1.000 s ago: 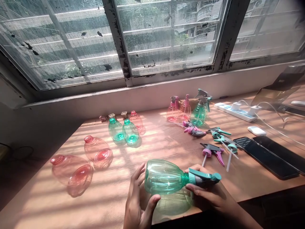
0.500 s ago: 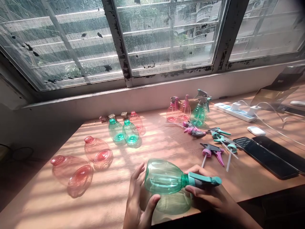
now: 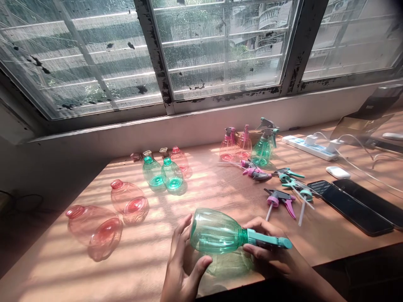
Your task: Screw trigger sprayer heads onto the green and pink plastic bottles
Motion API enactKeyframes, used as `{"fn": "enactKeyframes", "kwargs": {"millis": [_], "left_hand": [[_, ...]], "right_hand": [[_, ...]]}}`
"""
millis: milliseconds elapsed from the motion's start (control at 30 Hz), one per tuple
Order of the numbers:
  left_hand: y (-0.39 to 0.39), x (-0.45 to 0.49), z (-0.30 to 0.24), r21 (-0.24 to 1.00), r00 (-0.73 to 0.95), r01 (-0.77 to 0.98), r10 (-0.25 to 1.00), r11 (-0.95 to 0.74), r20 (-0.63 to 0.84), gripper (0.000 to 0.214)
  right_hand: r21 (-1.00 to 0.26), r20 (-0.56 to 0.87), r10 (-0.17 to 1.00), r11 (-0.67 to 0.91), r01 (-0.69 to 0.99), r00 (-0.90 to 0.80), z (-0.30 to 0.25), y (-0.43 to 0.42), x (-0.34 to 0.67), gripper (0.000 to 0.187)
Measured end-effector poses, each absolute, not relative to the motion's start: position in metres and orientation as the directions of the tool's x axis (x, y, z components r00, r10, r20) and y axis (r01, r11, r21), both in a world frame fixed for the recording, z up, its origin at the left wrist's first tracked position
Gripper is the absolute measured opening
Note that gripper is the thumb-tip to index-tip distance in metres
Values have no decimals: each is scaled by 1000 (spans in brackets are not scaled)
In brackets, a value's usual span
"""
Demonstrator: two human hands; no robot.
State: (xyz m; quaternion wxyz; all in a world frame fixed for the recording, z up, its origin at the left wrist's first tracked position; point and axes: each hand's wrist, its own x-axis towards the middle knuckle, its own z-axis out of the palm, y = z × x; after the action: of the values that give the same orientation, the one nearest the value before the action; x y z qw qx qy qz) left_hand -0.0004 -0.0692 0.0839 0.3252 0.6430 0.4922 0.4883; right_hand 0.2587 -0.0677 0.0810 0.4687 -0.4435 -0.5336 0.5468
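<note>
A clear green spray bottle [image 3: 217,230] lies sideways in the air above the table's front edge, its teal and grey spray head [image 3: 267,240] pointing right. My right hand [image 3: 267,247] grips it at the collar, thumb in front and fingers behind. Around the bottle's base, my left hand [image 3: 185,260] is spread, thumb and fingers apart; whether its palm touches the plastic I cannot tell. A loose pink and grey spray head [image 3: 277,201] with a tube lies just beyond my right hand. Several more teal [image 3: 297,184] and pink spray heads [image 3: 255,171] lie behind it.
Two red bottles [image 3: 129,197] stand at left. Green bottles [image 3: 172,174] and another red one [image 3: 179,159] are farther back. Assembled spray bottles [image 3: 262,147] stand near the wall. Phones [image 3: 352,207], a white case [image 3: 338,172] and a power strip [image 3: 310,147] occupy the right side.
The spray bottle has rolled slightly in my right hand, so more of the teal top of its head shows. My left hand stays spread by the base.
</note>
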Motion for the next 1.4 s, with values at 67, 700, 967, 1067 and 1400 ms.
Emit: {"fn": "enactKeyframes", "kwargs": {"millis": [67, 700, 967, 1067, 1400], "left_hand": [[-69, -1, 84, 925, 10, 277, 963, -261, 269, 45], [-66, -2, 84, 920, 16, 314, 970, -235, 243, 38], [-69, 2, 91, 918, 47, 299, 965, -259, 257, 43], [-68, 1, 92, 919, 43, 307, 968, -246, 245, 31], [-69, 0, 83, 884, 107, 344, 949, -315, 296, 47]], "right_hand": [[-998, 11, 982, 21, 51, -191, 82, -66, 261, 29], [-965, -133, 988, -148, -215, -83, 77, -71, 254, 41], [-941, -223, 974, -224, -253, -31, 75, -77, 251, 58], [-949, -214, 977, -210, -237, -7, 77, -78, 251, 60], [-926, -201, 973, -226, -303, -110, 77, -74, 254, 44]]}}
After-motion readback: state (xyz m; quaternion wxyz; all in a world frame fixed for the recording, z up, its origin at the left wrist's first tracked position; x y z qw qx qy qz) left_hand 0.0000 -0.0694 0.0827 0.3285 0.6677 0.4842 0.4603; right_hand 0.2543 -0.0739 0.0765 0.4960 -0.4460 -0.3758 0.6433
